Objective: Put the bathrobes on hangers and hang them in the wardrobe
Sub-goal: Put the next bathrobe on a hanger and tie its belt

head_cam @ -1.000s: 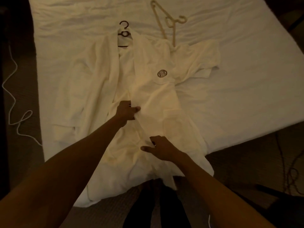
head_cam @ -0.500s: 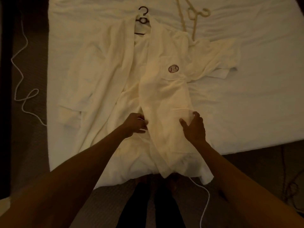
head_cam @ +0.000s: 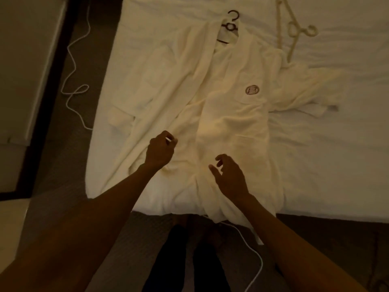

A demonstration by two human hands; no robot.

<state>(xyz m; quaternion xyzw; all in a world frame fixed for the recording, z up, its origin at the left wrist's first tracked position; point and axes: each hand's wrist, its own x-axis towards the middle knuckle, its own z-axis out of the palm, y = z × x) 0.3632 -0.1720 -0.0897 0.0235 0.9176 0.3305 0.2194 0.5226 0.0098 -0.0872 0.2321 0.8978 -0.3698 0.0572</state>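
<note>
Left grip pinches the robe by the bed's front edge; right grip, fingers loose, holds nothing; round wavy badge

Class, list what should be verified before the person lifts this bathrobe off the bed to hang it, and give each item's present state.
1. The dark hanger sits in the collar of the bathrobe: ok, its hook pokes out.
2. The right hand is free: ok, open above the fabric.
3. The left hand has a firm grip: cannot tell, fingers curled over the fabric.
4. The pale hanger is clear of the sleeve: cannot tell, its end meets the fabric.
5. No trip hazard: not ok, a white cable trails from below the hem.
</note>
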